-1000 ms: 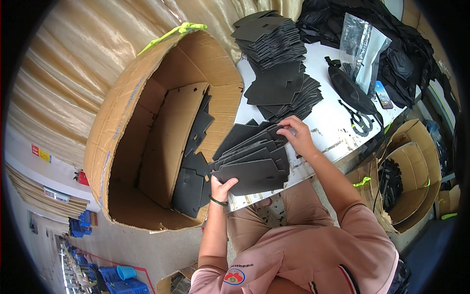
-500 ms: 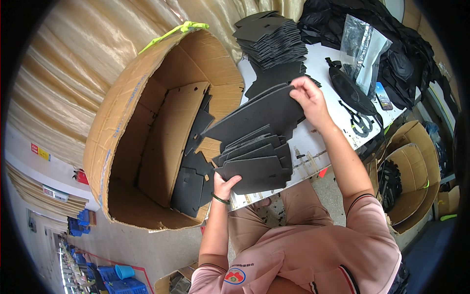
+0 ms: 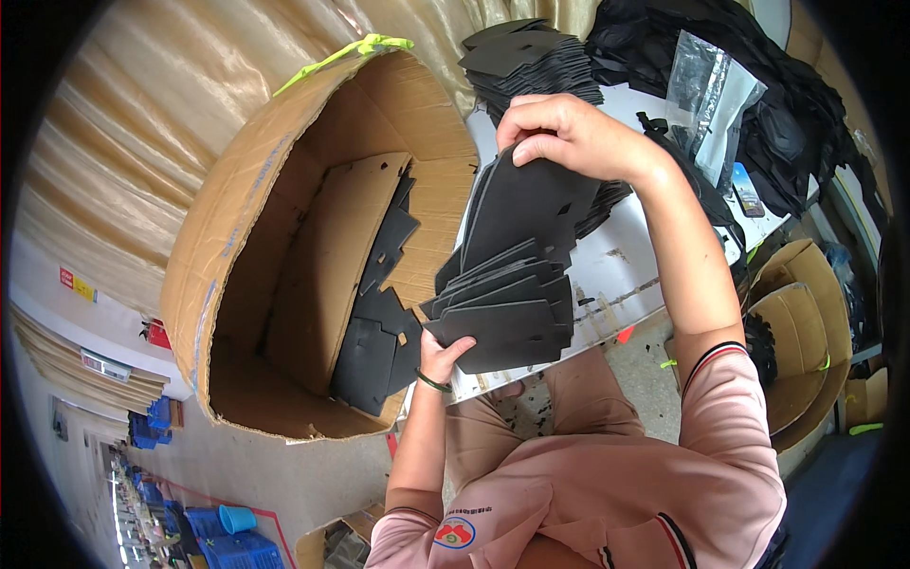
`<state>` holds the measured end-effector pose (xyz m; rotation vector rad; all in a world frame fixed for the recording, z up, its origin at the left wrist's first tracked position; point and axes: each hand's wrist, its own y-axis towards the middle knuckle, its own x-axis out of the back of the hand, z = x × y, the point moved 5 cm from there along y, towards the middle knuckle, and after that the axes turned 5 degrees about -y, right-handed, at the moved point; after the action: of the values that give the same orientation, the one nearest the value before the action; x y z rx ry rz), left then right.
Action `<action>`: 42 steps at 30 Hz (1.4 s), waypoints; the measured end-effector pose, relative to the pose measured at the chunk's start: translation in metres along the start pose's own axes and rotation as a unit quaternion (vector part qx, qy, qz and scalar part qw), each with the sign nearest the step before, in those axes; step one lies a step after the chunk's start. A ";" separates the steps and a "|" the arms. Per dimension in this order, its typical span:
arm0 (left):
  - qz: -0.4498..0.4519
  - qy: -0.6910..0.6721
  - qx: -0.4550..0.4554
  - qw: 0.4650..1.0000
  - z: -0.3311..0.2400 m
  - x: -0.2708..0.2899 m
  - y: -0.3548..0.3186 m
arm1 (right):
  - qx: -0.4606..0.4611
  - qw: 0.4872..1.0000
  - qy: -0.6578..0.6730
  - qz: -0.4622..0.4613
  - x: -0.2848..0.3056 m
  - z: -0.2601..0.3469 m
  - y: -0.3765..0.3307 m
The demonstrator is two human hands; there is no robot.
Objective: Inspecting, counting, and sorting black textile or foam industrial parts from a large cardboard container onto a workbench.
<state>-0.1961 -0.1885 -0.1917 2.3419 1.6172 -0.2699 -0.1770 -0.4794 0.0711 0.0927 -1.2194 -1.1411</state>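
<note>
Here, stack of flat black die-cut sheets (image 3: pixel 507 303), matte, thin, notched edges, fanned out at lower end, held upright-tilted between both hands. Right hand (image 3: pixel 573 137) clenched over top edge of sheets, fingers curled around it. Left hand (image 3: pixel 439 356) grasping stack's bottom corner, thumb on front face, dark band on wrist. Stack above white table (image 3: pixel 621 275) edge. Left of hands: large brown cardboard box (image 3: pixel 284 247), open, more black sheets lying inside. Beyond right hand: further pile of black sheets (image 3: pixel 531 57) on table.
</note>
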 end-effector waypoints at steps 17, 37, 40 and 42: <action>0.033 0.044 -0.002 0.998 0.006 -0.005 -0.004 | -0.154 0.955 0.130 -0.217 -0.076 -0.032 -0.061; -0.053 0.125 -0.105 0.985 -0.003 -0.004 -0.009 | -0.222 0.858 0.434 -0.162 -0.184 -0.050 -0.175; -0.021 0.140 -0.097 0.985 -0.007 -0.004 -0.007 | -0.178 0.902 0.356 -0.169 -0.174 -0.035 -0.170; -0.025 0.131 -0.090 0.987 -0.002 -0.004 -0.005 | -0.267 0.895 0.331 -0.137 -0.182 -0.045 -0.176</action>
<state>-0.2024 -0.1893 -0.1892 2.2752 1.7383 0.1767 -0.2363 -0.4548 -0.1773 0.2198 -0.2679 -1.4944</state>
